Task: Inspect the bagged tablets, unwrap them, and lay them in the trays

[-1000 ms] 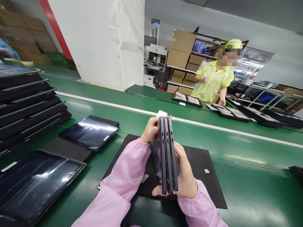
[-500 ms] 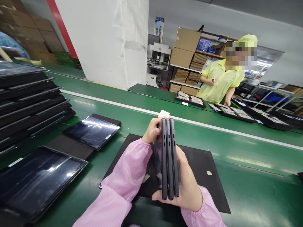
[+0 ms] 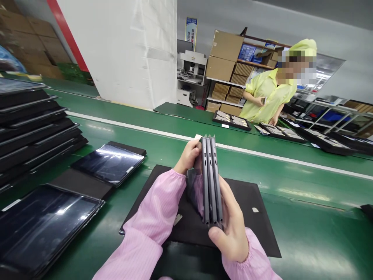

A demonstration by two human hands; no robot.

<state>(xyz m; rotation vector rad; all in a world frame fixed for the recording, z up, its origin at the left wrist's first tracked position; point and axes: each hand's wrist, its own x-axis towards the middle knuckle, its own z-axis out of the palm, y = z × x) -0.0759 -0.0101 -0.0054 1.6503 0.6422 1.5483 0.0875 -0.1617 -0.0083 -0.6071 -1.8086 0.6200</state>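
Observation:
Three dark grey tablets stand on edge, pressed together as one bundle above a black mat. My left hand grips the bundle's far end from the left, fingers curled round it. My right hand clasps the near end from below and the right. Both sleeves are pink. The bundle's left face shows a glossy screen reflecting my sleeve.
A stack of black tablets fills the far left. Two tablets lie flat, one at mid left, one at near left. A person in yellow stands beyond the green conveyor by black trays.
The bundle has lifted slightly and tilted, its near end swinging right. My right hand has shifted lower under the near end. The person in yellow now holds a small object.

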